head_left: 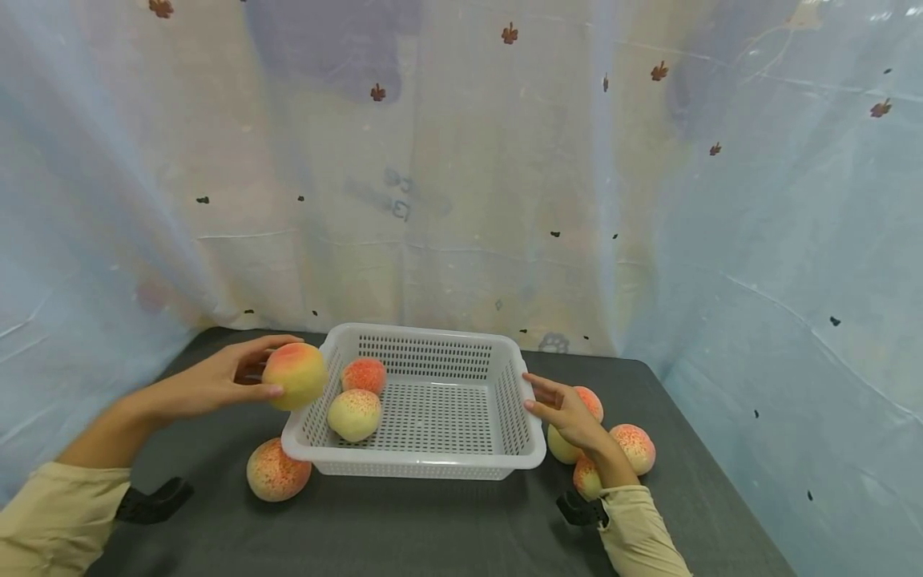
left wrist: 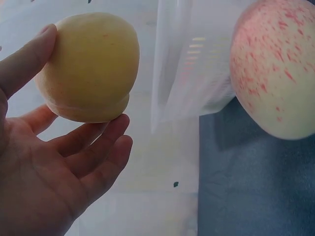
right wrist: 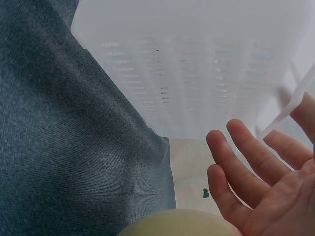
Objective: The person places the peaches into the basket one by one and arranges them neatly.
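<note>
My left hand grips a yellow peach with a red-orange top, thumb on one side and fingers on the other. It is held up at the left rim of a white plastic basket. Two peaches lie inside on the left: a red one and a pale speckled one. At the basket's right side my right hand holds the rim, thumb over it; in the right wrist view the other fingers spread loosely below the rim, beside the slotted wall.
A speckled orange peach sits on the dark table by the basket's front left corner. Several more peaches, one of them red-speckled, cluster beneath and beside the right forearm. A pale patterned curtain hangs behind the table and along its sides.
</note>
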### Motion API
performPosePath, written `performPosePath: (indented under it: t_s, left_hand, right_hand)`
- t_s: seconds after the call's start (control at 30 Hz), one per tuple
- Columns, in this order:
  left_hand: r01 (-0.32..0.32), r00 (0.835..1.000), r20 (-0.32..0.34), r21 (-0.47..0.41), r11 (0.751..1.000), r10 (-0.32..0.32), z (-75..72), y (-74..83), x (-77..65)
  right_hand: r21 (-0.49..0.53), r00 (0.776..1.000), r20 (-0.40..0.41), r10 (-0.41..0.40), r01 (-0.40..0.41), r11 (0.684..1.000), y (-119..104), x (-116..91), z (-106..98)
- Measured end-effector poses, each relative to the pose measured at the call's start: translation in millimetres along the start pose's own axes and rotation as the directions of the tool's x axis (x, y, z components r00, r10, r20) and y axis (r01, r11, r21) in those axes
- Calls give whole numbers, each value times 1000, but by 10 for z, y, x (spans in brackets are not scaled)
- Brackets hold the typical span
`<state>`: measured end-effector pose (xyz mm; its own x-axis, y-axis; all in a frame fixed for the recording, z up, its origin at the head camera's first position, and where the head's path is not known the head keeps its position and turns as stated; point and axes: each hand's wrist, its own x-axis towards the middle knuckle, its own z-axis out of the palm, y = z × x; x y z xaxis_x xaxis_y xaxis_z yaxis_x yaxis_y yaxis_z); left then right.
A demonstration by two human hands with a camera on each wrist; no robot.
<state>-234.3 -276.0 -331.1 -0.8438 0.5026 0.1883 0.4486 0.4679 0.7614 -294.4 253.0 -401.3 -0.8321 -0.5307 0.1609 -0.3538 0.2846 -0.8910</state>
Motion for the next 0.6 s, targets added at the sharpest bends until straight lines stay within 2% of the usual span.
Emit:
performPosePath:
  t_s: [0.6]
  left_hand:
    - [22,999,34,14,1000,-22,65,57,280]
  right_hand:
    - [-19,1000,-7,0,0,1000,4,0,1]
